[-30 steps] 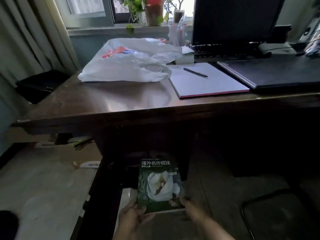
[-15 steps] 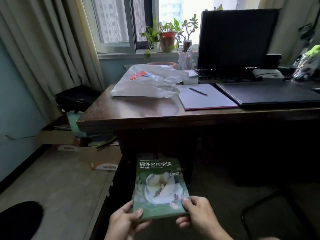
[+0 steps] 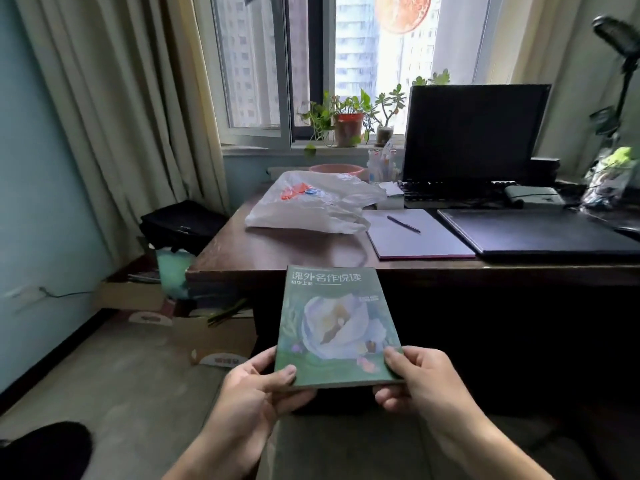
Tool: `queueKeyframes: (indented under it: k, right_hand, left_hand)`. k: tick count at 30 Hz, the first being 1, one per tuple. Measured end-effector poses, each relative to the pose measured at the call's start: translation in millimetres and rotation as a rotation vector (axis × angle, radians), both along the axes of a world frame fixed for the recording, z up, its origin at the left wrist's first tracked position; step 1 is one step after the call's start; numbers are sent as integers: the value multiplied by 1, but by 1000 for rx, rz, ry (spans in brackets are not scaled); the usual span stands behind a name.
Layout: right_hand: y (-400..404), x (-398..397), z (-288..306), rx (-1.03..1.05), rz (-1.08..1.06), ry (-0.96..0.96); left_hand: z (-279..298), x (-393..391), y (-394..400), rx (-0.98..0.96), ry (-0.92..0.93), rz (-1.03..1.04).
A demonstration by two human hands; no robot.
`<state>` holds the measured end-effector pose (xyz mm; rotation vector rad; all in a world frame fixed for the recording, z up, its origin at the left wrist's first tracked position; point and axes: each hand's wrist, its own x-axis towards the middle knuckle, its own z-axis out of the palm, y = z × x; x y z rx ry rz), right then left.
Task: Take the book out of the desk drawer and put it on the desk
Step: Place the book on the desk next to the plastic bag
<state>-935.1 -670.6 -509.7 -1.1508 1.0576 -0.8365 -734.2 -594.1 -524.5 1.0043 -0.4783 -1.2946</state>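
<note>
Since you've got the book (image 3: 337, 327) up in the air, pinched at its near corners by your left hand (image 3: 258, 393) and right hand (image 3: 419, 386), thumbs on the cover and fingers curled under, I'd say the drawer half is done and only the set-down is left. Just past your hands there's bare desk (image 3: 294, 252) between its front edge and the plastic bag (image 3: 311, 202). No drawer in view, and I can't tell what's in that bag.
</note>
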Motion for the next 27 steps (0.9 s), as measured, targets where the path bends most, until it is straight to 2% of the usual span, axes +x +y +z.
queueKeyframes:
  k: [7,13,21,27]
  right_hand:
    - [-53,38,33,11,-32,-68]
    - [-96,73,34,66,-110,-106]
    - [-130,88,38,120,-133,-158]
    - [-146,92,47,157,-45,-255]
  left_hand:
    - [39,25,-52,34,-15,81]
    - [42,49,-103,88,-21,212]
    - [44,64,-139,105,-6,251]
    - [52,74,-153,54,8,201]
